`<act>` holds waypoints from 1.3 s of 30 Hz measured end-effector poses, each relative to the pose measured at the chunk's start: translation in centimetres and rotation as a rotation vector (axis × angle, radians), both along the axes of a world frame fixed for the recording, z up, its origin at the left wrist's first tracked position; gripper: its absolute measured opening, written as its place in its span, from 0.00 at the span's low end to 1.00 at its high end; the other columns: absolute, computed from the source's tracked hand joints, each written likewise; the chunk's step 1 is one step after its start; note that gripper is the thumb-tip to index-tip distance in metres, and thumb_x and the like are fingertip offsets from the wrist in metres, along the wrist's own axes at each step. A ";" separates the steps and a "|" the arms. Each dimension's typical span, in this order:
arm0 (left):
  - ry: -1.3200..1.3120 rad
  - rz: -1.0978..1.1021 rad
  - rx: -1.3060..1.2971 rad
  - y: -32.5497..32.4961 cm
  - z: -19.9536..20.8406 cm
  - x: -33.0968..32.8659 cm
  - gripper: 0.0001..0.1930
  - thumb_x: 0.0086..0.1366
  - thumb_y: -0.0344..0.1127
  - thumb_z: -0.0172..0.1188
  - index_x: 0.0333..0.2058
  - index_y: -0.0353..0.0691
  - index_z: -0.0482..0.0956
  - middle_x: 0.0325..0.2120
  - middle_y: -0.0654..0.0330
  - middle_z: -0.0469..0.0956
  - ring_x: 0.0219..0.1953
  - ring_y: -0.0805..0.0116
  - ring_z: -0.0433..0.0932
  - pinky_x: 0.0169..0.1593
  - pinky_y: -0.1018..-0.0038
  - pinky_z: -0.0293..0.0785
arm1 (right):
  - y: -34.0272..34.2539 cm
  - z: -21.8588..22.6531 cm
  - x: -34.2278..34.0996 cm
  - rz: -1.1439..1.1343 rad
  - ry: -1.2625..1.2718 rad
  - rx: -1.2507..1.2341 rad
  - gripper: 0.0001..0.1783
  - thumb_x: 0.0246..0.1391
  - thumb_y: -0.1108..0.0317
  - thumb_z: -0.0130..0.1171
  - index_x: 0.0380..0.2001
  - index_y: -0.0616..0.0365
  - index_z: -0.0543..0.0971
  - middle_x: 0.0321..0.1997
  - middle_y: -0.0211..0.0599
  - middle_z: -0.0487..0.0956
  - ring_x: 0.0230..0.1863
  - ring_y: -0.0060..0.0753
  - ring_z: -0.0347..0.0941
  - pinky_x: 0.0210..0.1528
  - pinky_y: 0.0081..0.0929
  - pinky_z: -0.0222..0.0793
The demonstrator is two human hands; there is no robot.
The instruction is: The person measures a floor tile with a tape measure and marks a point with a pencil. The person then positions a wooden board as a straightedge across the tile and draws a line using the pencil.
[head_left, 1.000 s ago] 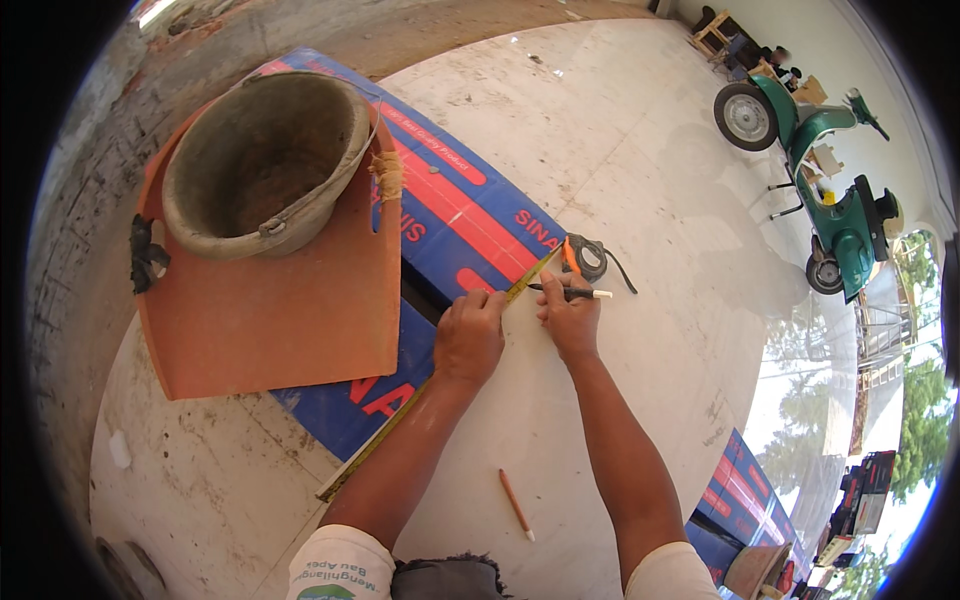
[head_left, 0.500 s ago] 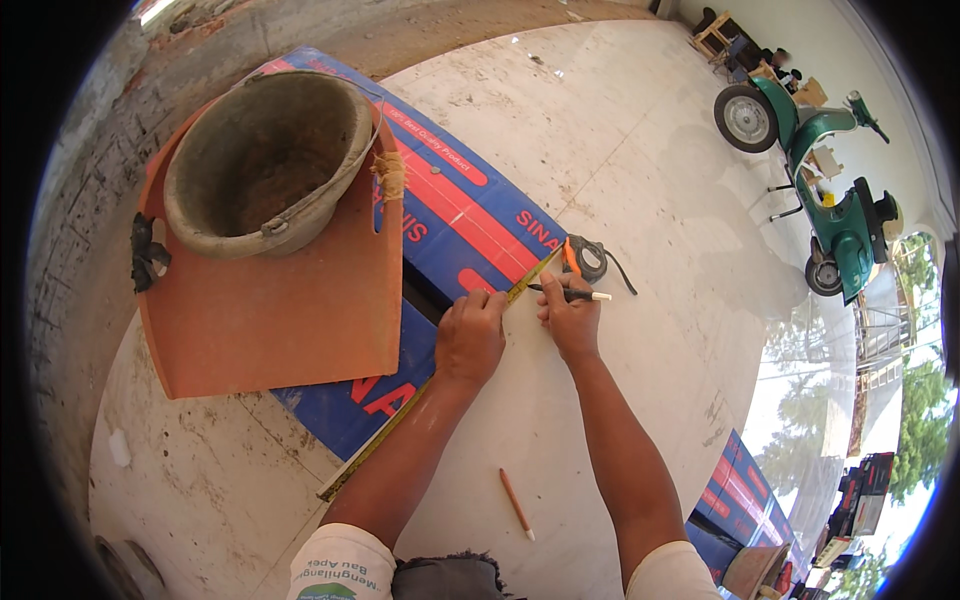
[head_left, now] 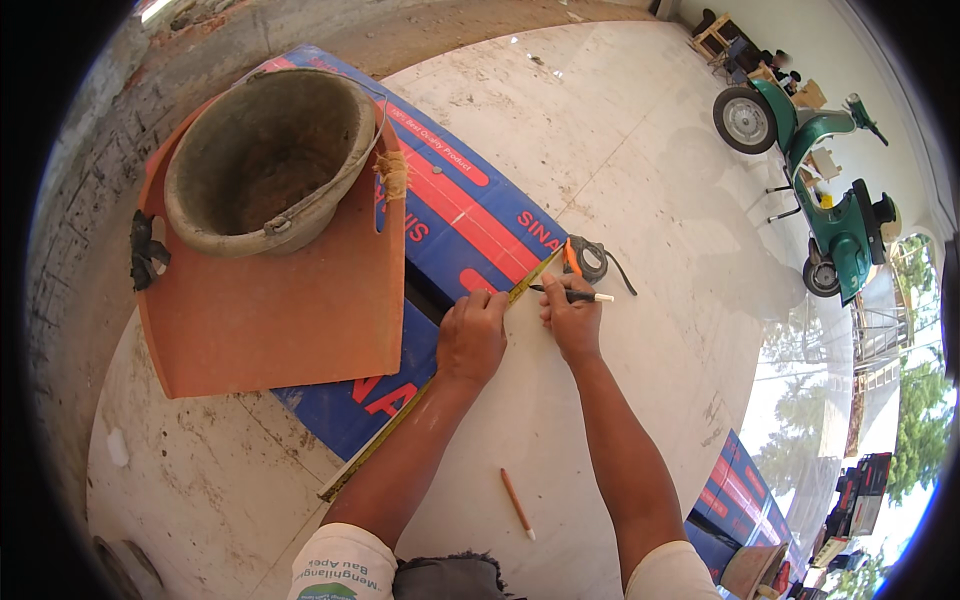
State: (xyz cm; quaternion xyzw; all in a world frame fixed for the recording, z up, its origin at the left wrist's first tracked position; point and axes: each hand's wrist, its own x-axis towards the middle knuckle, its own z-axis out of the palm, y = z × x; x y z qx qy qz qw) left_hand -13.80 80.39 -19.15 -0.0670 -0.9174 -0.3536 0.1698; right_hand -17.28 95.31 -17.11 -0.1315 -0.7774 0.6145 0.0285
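Note:
My left hand (head_left: 472, 335) rests with bent fingers at the front edge of a blue and red cardboard box (head_left: 470, 215), holding down the yellow tape blade (head_left: 525, 285) stretched along that edge. Part of the blade is hidden beneath my hand and forearm. In my right hand (head_left: 572, 318) is a slim black pen (head_left: 580, 295) with a white end, its tip pointing left towards the blade. Just beyond this hand lies the black and orange tape measure case (head_left: 588, 260), its strap trailing on the floor. A brown pencil (head_left: 517, 503) lies between my forearms.
An orange tray-like scoop (head_left: 275, 330) with a grey bucket (head_left: 270, 160) on it covers the box's left part. Pale tiles (head_left: 660, 370) surround it. A green scooter (head_left: 825, 190) stands at the far right; another blue box (head_left: 745, 490) is at the lower right.

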 end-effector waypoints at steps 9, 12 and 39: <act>0.020 -0.012 -0.013 0.1 -0.2 -0.1 0.10 0.53 0.26 0.58 0.36 0.41 0.77 0.29 0.58 0.73 0.34 0.58 0.76 0.39 0.64 0.74 | 0.3 -0.3 -0.2 0.001 -0.010 0.005 0.15 0.56 0.58 0.62 0.28 0.59 0.75 0.20 0.28 0.74 0.16 0.16 0.68 0.17 0.16 0.65; 0.024 -0.010 -0.011 0.1 -0.3 -0.2 0.09 0.53 0.27 0.58 0.35 0.41 0.77 0.28 0.58 0.73 0.33 0.58 0.76 0.39 0.64 0.74 | 0.2 -0.2 -0.1 0.002 -0.007 -0.003 0.15 0.56 0.58 0.62 0.28 0.59 0.75 0.20 0.28 0.74 0.16 0.16 0.68 0.18 0.16 0.65; 0.168 -0.005 -0.159 -0.6 -1.3 -1.0 0.08 0.55 0.27 0.57 0.36 0.40 0.75 0.30 0.56 0.74 0.35 0.56 0.76 0.39 0.64 0.75 | 16.5 19.6 25.8 -0.061 -0.112 0.428 0.16 0.62 0.60 0.53 0.44 0.62 0.77 0.30 0.33 0.79 0.26 0.19 0.74 0.30 0.18 0.70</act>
